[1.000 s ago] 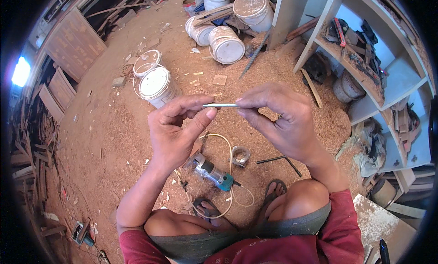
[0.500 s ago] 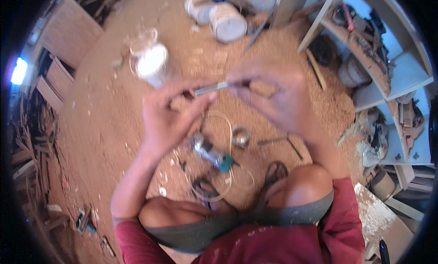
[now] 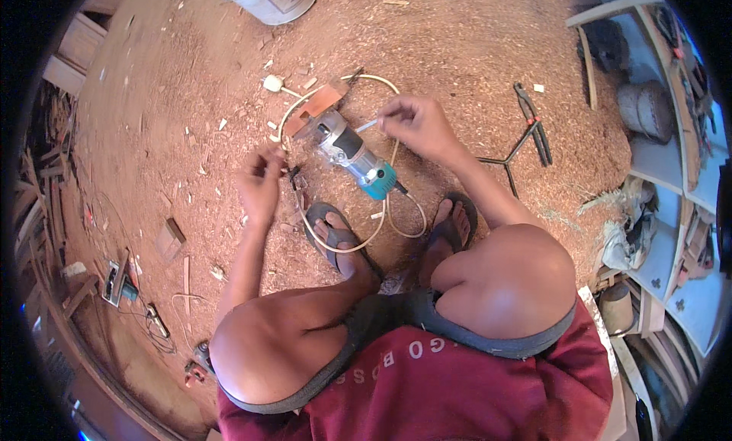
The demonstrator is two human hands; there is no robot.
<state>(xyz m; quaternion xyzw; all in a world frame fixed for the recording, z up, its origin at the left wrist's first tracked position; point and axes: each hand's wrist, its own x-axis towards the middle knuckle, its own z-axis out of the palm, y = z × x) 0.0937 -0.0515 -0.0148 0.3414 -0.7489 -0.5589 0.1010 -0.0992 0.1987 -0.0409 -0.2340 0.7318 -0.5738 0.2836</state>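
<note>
A trim router (image 3: 352,157) with a silver body and teal end cap lies on the sawdust between my hands. Its pale cable loops around it. My right hand (image 3: 418,125) is closed in a pinch on a slim pale strip (image 3: 367,125), just beyond the router's right side. On the router's left, my left hand (image 3: 261,180) has its fingers curled together; whatever they may hold is hidden. A small dark piece (image 3: 293,173) shows beside those fingertips. Touching the router's far end is a reddish-brown board (image 3: 319,108).
Pliers (image 3: 526,109) and a black angled tool (image 3: 507,163) lie to the right. A white bucket (image 3: 276,0) stands at the far side, a wooden block (image 3: 171,240) at left. Shelves (image 3: 663,151) line the right edge. My sandalled feet (image 3: 335,231) flank the cable.
My hands have lowered and moved apart; the strip that both held is now only in my right hand. The view has shifted, bringing the router and cable into fuller sight.
</note>
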